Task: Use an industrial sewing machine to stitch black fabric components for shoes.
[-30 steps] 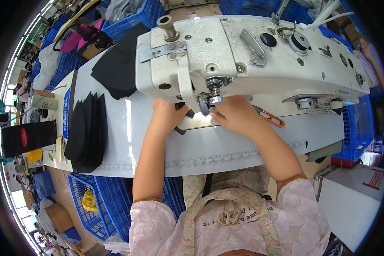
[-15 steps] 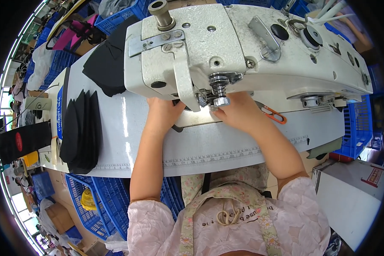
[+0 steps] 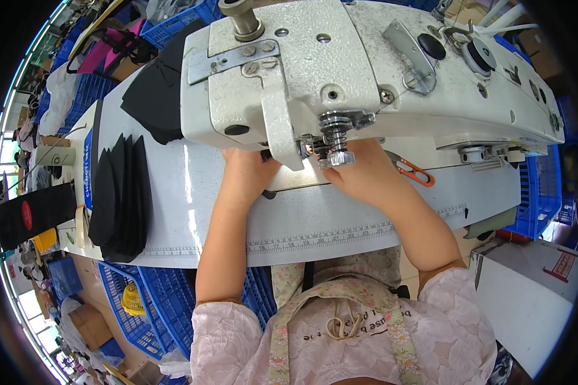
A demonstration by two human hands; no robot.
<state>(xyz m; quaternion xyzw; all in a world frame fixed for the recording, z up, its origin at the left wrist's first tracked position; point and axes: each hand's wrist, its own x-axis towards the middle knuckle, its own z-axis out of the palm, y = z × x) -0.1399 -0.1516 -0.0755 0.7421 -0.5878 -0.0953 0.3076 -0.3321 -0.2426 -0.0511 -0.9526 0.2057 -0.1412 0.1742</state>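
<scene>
A white sewing machine (image 3: 295, 70) stands over the grey worktable (image 3: 289, 231), its head covering the work area. Under its left end, my left hand (image 3: 247, 174) rests low by the needle area, fingers hidden behind the machine. A small bit of black material (image 3: 270, 194) shows beside that hand. My right hand (image 3: 364, 172) reaches in from the other side, next to the knurled tension knob (image 3: 340, 158), and its fingertips are also covered. What either hand holds cannot be made out. Orange-handled thread snips (image 3: 416, 172) lie just right of my right hand.
Stacked black fabric pieces (image 3: 119, 199) lie on the table's left side, with more black fabric (image 3: 153, 96) behind. A printed ruler (image 3: 321, 239) runs along the front edge. Blue crates (image 3: 151, 301) sit below left, and a white box (image 3: 526, 295) stands at lower right.
The view has shifted slightly, so the machine head appears a little displaced. Both hands stay at almost the same place beneath it, and less of the black bit beside my left hand shows.
</scene>
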